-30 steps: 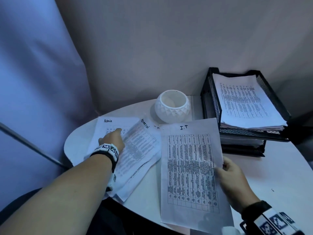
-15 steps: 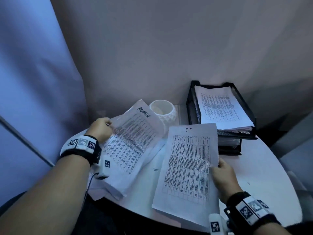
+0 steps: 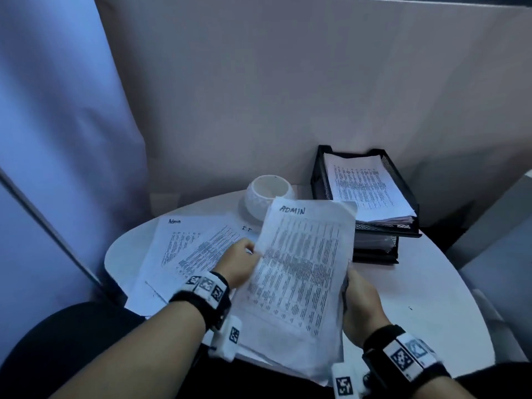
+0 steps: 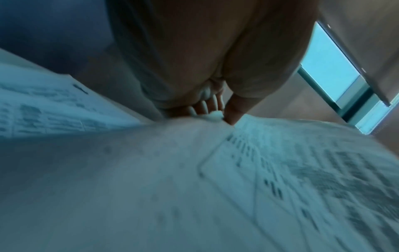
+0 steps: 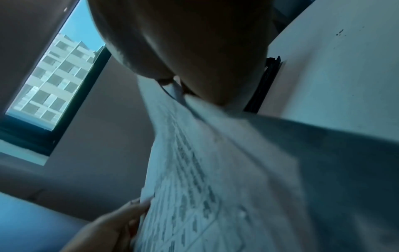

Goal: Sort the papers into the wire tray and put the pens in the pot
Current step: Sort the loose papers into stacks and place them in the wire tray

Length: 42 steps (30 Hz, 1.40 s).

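Round white table (image 3: 417, 289), both hands' grip, left (image 3: 236, 264) and right (image 3: 359, 298), around ADMIN sheet (image 3: 299, 269).

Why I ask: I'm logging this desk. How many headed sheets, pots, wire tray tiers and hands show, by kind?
Sheets with a handwritten heading showing: 3 (ADMIN sheet, Admin sheet, I.T sheet)
White pot: 1
Black wire tray tiers: 2 (top tier, lower tier)
Hands: 2 (left hand, right hand)
Total: 8
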{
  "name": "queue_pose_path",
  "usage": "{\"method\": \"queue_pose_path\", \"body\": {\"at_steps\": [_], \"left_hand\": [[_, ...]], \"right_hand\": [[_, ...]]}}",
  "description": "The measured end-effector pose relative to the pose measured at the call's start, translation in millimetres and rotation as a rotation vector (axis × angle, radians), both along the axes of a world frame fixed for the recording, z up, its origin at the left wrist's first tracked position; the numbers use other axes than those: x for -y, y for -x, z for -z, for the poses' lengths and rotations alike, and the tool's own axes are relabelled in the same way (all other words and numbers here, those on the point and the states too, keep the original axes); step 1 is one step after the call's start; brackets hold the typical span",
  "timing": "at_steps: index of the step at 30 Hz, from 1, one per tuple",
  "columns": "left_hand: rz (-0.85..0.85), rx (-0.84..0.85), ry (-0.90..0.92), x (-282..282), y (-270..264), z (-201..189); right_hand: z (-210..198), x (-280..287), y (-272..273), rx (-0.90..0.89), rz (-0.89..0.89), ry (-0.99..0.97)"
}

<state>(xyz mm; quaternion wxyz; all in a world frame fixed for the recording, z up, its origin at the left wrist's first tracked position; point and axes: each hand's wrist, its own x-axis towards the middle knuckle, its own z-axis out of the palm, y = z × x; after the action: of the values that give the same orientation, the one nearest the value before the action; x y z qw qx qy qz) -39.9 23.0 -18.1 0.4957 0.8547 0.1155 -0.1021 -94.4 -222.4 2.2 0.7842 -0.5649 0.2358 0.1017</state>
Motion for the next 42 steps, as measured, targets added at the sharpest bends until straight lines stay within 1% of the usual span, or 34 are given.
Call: {"method": "queue_pose_path", "body": {"at_steps": [4,5,8,11,12,13,15,16,17,20,24,27,29,32,35,38,40,42], "left_hand": [[-0.094,0.051,0.026,11,1,13],[-0.107,0.061,0.038,10,0,13],[-0.093,0.046,0.093,0,-12,13],[-0.136,-0.006,0.167,-23,-30,9],[-0.152,-0.007,0.126,-35,-38,11],[-0.160,0.007,0.020,-49,-46,14],[-0.177,0.004,-0.251,-81,-60,26],[-0.186,-0.032,-0.340,-97,-65,33],[-0.189,-0.079,-0.392,-111,-69,40],[-0.188,-0.235,-0.509,-143,-80,68],[-0.190,-0.360,-0.617,-158,-83,94],[-0.160,-0.395,-0.717,-155,-82,103],[-0.146,-0.375,-0.692,-151,-81,105],[-0.113,-0.323,-0.638,-143,-77,96],[-0.120,-0.274,-0.578,-137,-73,72],[-0.098,-0.192,-0.451,-135,-67,26],[-0.083,-0.129,-0.408,-142,-60,-10],[-0.122,-0.047,-0.357,-152,-52,-42]], "right_hand": [[2,0,2,-0.024,0.012,-0.050],[4,-1,1,-0.011,-0.002,-0.009],[17,-2,-6,0.021,-0.018,0.201],[26,-2,-12,0.012,-0.010,0.283],[28,-1,-15,0.017,-0.002,0.293],[31,1,-18,0.023,0.000,0.302],[39,4,-23,0.032,-0.014,0.336],[42,4,-25,0.031,-0.022,0.344],[44,5,-25,0.027,-0.030,0.347],[45,7,-26,0.009,-0.052,0.339],[45,10,-25,-0.010,-0.065,0.313],[47,11,-26,-0.030,-0.055,0.304],[48,12,-27,-0.043,-0.053,0.304],[49,11,-27,-0.047,-0.052,0.311],[49,13,-27,-0.038,-0.049,0.331],[51,18,-27,-0.030,-0.001,0.339],[51,21,-27,-0.029,0.041,0.309],[50,23,-25,-0.026,0.078,0.286]]}}
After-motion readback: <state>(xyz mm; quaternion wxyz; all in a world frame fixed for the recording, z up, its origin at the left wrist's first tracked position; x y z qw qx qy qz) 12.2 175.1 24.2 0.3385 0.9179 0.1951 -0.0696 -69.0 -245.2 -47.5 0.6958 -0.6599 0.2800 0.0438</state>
